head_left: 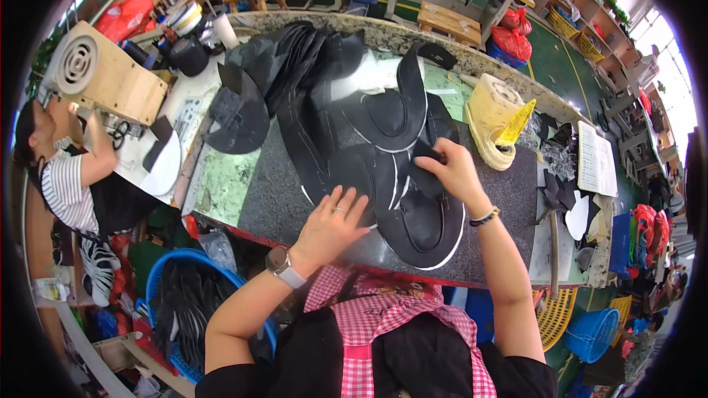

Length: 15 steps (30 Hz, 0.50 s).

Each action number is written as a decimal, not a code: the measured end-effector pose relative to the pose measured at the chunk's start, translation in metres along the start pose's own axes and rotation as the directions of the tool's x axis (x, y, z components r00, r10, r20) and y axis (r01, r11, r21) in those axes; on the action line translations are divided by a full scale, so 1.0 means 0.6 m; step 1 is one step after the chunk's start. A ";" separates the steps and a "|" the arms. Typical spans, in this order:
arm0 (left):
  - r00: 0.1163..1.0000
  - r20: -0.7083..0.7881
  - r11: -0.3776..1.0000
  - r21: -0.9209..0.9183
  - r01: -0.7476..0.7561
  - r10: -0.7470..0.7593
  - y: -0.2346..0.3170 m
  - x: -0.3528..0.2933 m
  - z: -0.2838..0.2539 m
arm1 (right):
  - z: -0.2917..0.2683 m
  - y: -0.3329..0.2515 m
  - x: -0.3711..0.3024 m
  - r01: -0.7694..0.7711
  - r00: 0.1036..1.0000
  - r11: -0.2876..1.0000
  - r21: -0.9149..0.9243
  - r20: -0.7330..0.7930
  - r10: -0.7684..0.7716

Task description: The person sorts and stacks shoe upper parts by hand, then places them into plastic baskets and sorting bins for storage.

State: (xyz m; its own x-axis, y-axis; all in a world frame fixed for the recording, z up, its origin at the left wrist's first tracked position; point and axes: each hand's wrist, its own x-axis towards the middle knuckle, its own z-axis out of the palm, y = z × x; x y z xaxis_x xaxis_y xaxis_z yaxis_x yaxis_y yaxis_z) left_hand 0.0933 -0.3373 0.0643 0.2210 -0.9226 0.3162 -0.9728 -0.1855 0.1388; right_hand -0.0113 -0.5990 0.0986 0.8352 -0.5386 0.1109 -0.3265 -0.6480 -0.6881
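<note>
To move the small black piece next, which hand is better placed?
Probably the right hand: its thumb and fingers pinch this small black piece, while the left hand lies spread over larger black pieces.

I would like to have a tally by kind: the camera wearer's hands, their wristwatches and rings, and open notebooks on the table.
Hands: 2, left hand and right hand
Wristwatch: 1
Ring: 1
Open notebook: 1
Total: 5
</note>
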 end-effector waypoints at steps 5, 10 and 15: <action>0.816 -0.261 0.796 -0.499 0.343 -0.515 -0.063 0.089 -0.095 | 0.005 0.012 -0.062 -0.329 0.943 0.676 0.659 0.196 0.267; 0.556 -0.805 0.978 -0.157 0.136 -0.207 -0.118 0.259 -0.272 | 0.032 0.019 -0.083 -0.306 0.938 0.760 0.573 0.316 0.140; 0.563 -0.807 0.978 0.090 -0.186 0.181 -0.072 0.331 -0.226 | 0.041 0.003 -0.081 -0.150 0.963 0.858 0.491 0.269 0.014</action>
State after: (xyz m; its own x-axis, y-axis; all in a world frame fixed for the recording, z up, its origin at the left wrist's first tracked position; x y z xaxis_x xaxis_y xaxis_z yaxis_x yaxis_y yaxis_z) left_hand 0.1886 -0.4664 0.2483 0.0039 -0.2799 0.9600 -0.9992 -0.0400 -0.0076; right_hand -0.0414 -0.5609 0.0742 0.9189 -0.3828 -0.0957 -0.1878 -0.2110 -0.9593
